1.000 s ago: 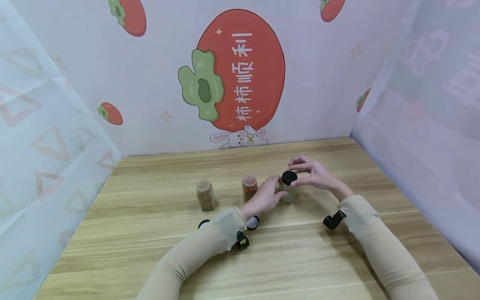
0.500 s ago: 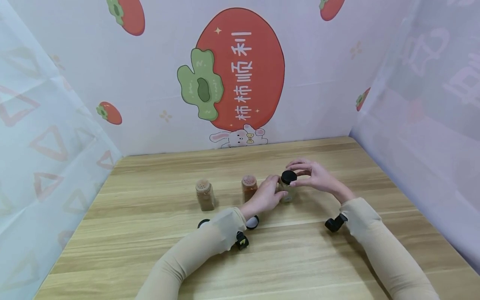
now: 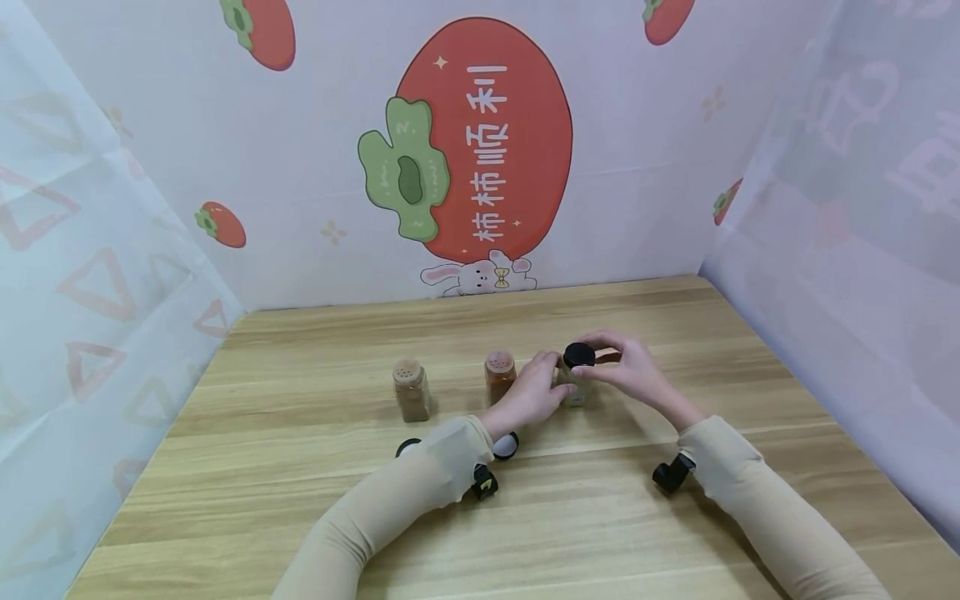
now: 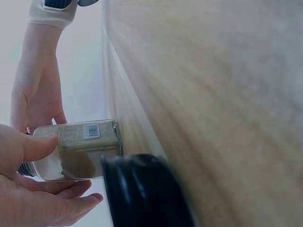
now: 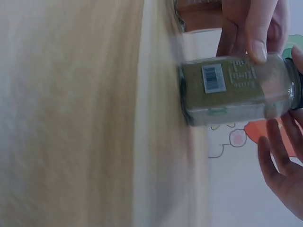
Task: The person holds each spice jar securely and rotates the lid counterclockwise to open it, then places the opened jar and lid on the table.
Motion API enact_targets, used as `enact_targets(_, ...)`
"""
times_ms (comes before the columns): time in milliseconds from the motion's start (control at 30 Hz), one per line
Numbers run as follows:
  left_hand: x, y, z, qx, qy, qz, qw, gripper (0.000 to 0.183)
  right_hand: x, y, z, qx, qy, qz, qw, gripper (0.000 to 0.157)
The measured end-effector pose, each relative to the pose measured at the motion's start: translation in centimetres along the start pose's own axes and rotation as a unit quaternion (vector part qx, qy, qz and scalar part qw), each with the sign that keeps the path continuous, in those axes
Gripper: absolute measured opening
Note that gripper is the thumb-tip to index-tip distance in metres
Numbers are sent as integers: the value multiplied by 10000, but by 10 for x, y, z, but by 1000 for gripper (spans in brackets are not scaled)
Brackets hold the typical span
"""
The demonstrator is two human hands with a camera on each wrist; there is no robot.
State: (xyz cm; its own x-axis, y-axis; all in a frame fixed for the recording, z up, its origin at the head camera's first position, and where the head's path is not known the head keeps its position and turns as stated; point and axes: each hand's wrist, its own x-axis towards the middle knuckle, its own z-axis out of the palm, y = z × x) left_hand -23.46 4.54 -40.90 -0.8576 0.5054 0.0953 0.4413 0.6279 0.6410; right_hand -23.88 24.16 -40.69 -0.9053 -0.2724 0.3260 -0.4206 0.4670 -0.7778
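A clear glass spice jar (image 3: pixel 575 397) with a black lid (image 3: pixel 579 355) stands upright on the wooden table. My left hand (image 3: pixel 529 388) grips its body, thumb on the near side. Over the top, my right hand (image 3: pixel 632 368) pinches the lid between thumb and fingers. The left wrist view shows greenish-brown powder and a barcode label on the jar (image 4: pixel 90 151). In the right wrist view the lid end of the jar (image 5: pixel 227 90) is partly cut off by the frame edge.
A jar of reddish spice (image 3: pixel 499 375) stands just left of the left hand, partly behind it. Farther left is a jar of tan powder (image 3: pixel 411 392). Both show perforated tops. Near the left forearm lie two black caps, one upturned cap (image 3: pixel 506 446) and another cap (image 3: pixel 408 446) partly hidden.
My right hand has turned about the lid, its wrist dropping slightly toward me and its fingers shifting round. The left hand and the jars stay in place.
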Motion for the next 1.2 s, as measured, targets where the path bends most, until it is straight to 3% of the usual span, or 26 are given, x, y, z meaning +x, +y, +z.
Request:
enact_targets(300,2,-2,0,95,-86,26,9999,43,-2,-1,3,207,306,-104,9993,38)
enact_targets(433,2,-1,0,158,-114,84,9998,42,-1,-3,2,130,239,-89,9996,38)
enact_targets(667,1,0,-1,196,-127,48,9997,42,-4,-32,-3,129,47,-42,9999,37)
enact_targets(767,1,0,-2,167,-144,24,9998,42,-4,-34,-3,236,-40,-6,9997,37)
enact_targets(1200,0,1,-2,239,-117,122,9996,35,3,1,-2,765,-166,-83,9969,40)
